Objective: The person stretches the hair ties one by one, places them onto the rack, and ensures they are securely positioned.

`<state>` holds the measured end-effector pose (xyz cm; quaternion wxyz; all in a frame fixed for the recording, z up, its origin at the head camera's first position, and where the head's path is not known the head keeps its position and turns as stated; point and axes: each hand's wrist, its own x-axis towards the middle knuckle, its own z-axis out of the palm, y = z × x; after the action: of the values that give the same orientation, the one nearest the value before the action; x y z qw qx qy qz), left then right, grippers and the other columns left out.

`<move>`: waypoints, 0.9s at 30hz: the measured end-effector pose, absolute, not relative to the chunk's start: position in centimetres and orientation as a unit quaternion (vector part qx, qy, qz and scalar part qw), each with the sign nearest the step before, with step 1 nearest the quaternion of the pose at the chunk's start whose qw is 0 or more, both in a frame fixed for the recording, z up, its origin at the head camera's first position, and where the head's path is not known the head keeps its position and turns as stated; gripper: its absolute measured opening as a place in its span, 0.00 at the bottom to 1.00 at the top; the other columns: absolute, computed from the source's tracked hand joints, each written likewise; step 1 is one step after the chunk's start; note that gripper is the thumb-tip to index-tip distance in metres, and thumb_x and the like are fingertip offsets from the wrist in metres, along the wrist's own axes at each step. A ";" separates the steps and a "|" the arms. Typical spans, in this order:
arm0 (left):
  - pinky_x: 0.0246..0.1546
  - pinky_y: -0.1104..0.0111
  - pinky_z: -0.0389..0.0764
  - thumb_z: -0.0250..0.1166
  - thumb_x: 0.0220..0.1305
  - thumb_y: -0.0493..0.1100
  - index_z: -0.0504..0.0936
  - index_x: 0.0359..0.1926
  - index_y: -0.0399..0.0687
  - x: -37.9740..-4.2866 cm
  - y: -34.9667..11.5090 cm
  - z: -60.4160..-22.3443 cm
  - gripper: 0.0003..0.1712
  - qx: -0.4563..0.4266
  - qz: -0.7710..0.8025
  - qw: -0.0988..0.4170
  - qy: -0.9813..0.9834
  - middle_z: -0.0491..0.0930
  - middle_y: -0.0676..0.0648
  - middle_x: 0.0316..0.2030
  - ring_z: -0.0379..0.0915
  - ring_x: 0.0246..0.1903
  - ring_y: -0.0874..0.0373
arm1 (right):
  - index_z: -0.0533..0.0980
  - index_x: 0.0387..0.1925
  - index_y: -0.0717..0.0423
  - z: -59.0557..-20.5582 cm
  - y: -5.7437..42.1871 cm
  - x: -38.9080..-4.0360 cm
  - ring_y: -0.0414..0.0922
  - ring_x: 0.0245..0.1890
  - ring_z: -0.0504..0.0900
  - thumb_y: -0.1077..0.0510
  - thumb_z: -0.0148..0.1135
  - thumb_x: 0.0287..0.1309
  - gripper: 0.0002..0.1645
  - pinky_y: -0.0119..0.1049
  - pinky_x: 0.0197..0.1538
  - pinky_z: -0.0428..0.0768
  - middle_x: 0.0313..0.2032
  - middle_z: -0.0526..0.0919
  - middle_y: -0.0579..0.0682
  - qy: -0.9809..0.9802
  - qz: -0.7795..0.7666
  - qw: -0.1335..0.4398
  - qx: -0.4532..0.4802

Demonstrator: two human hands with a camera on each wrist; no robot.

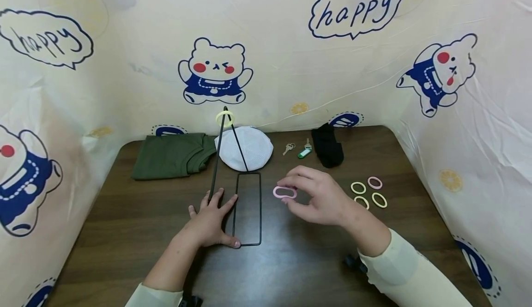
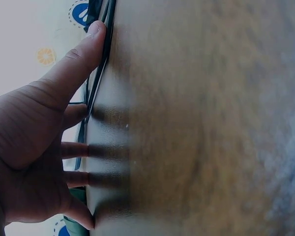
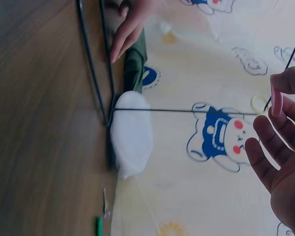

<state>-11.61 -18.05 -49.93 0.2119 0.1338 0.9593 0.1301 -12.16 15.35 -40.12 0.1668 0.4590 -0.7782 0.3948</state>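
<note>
My left hand (image 1: 214, 219) lies with spread fingers over the base of a black wire stand (image 1: 260, 210), the thumb touching its near edge. The stand's uprights meet in a peak, and a pale yellow ring (image 1: 217, 118) hangs there. To the right of the stand, my right hand (image 1: 320, 196) pinches a pink ring (image 1: 275, 192) between thumb and fingertips, above the table. In the right wrist view, part of this pink ring (image 3: 276, 104) shows at the fingers.
Near the right wrist lie a pink ring (image 1: 375, 189) and several yellow rings (image 1: 386, 201), one partly hidden. Along the back are folded green cloth (image 1: 174, 157), a white mesh-like oval item (image 1: 259, 147), a key (image 1: 288, 148), a green-tagged key (image 1: 305, 153) and black cloth (image 1: 328, 147).
</note>
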 end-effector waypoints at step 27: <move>0.55 0.14 0.40 0.81 0.27 0.80 0.62 0.81 0.64 -11.7 -17.9 -49.6 0.77 0.132 0.141 0.206 0.959 0.46 0.35 0.80 0.34 0.76 0.24 | 0.86 0.51 0.54 -34.7 8.7 -9.9 0.39 0.42 0.83 0.56 0.72 0.57 0.19 0.33 0.49 0.81 0.45 0.85 0.47 -0.702 0.356 0.268 0.555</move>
<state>-11.72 -17.91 -49.64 0.2059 0.1320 0.9594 0.1406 -9.89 8.69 -34.74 0.2681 0.5555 -0.7023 0.3556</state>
